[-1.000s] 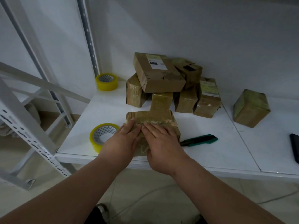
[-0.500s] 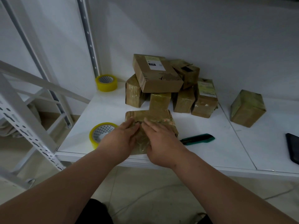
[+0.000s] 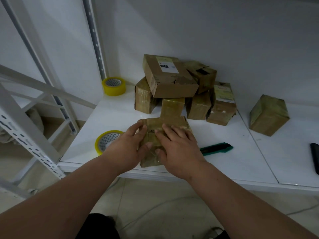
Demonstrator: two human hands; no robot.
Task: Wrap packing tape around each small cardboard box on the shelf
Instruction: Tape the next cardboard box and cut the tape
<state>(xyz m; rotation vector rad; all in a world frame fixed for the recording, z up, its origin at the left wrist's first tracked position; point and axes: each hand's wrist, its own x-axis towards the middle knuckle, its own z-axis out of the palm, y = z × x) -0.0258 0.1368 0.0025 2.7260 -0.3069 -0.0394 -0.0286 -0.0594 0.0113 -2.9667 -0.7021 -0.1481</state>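
Both hands flat on taped box (image 3: 164,125) at frame centre, near shelf (image 3: 224,163) front edge. Left hand (image 3: 124,149) and right hand (image 3: 179,147): fingers straight, pressing, gripping nothing. Smooth tape outward from seam, firm even pressure, no bubbles. Tape roll (image 3: 105,140) just left.

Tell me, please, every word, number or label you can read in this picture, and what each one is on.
White label on the top box of the pile: a dark patch with light characters, perhaps digits, too blurred to read.
Yellowish label on the box at the right of the pile: print too small and blurred to read.
Tape rolls, green cutter and the box under both hands: no text visible.
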